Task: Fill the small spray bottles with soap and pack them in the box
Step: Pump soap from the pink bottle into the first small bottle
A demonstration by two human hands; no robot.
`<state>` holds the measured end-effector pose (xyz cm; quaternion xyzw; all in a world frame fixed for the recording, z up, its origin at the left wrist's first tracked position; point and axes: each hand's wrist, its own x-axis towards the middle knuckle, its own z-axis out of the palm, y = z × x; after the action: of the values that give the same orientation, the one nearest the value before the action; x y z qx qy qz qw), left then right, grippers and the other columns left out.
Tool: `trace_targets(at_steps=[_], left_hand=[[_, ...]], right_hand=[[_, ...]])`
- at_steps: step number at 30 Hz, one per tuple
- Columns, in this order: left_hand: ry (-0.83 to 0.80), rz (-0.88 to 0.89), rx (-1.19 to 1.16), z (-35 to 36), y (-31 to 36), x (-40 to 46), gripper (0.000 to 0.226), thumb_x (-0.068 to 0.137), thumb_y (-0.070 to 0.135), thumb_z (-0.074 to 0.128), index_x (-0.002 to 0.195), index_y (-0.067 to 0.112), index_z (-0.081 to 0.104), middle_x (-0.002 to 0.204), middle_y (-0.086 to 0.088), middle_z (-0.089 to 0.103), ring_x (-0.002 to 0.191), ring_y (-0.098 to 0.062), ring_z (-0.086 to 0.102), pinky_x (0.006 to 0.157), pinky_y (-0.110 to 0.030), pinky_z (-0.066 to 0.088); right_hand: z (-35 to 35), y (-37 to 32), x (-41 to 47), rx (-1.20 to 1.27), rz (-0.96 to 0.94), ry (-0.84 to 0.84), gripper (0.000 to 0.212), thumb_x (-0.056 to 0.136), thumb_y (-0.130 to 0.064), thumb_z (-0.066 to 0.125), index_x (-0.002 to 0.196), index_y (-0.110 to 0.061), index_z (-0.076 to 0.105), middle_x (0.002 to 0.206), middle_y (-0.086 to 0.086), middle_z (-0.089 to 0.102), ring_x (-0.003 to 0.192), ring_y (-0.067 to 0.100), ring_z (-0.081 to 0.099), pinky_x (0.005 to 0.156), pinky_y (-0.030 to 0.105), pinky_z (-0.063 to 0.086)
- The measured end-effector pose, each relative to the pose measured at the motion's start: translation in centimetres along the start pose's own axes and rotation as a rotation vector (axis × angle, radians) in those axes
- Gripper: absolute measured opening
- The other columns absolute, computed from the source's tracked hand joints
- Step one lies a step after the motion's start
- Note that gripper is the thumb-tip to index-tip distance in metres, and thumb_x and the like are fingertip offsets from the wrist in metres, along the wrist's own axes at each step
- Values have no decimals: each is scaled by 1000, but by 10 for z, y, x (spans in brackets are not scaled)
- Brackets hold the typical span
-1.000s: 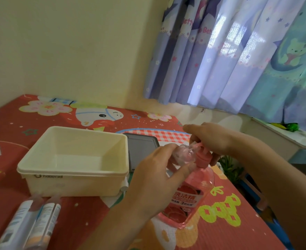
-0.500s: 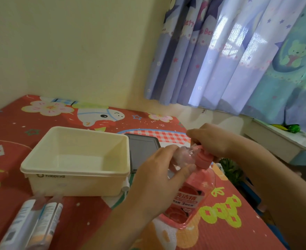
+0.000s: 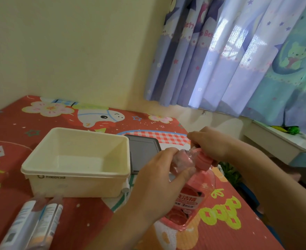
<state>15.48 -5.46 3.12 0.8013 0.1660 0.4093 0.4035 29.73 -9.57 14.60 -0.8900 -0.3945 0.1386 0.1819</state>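
Little has changed over the last second: our left hand still pinches a small clear bottle at centre frame, held against the pink pump of the soap bottle, while our right hand stays curled over that pump, so we judge filling is ongoing. The cream box sits left of centre, holding nothing we can see. Two spray bottles lie at lower left. A dark tablet rests behind; nothing blocks the box.
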Motion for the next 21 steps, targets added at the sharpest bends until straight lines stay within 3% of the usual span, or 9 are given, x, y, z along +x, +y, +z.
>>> trace_targets(at_steps=[6,9,13,15,18,21], left_hand=[[-20,-7,-32,-2,7,0,43,85,71,50,111,38,55,101,19,65,94,2,61,76,-21,52],[0,1,-35,-2,6,1,36,87,67,53,110,39,55,100,20,64,94,2,60,75,-19,51],[-1,1,-2,-1,3,0,42,86,71,48,111,38,55,99,20,63,94,0,59,78,-26,51],[3,1,-8,-1,4,0,45,83,74,46,110,39,55,99,20,63,94,0,59,77,-24,51],[-4,2,-18,-2,8,0,44,84,71,50,113,38,55,100,20,64,94,2,60,75,-16,49],[7,8,-28,-1,7,1,39,87,66,54,113,37,55,100,19,63,94,0,61,74,-16,49]], right_hand=[[-10,-7,-6,15,34,-114,50,102,-40,38,82,-2,64,70,7,58,70,30,56,54,40,60],[-9,-6,-3,27,13,-90,45,102,-35,39,80,-3,62,75,10,58,74,37,59,57,46,61],[-1,-2,1,3,13,-21,43,100,-30,40,70,-6,58,75,21,60,68,49,66,60,49,59],[-2,-1,1,14,22,-35,44,99,-35,41,73,-6,60,81,25,63,70,51,67,59,48,59],[-8,-3,-3,67,37,-100,52,101,-41,39,76,-2,62,74,15,57,69,39,62,57,47,62],[-11,-2,-3,95,60,-105,60,100,-45,40,94,8,66,84,20,60,78,42,63,55,45,61]])
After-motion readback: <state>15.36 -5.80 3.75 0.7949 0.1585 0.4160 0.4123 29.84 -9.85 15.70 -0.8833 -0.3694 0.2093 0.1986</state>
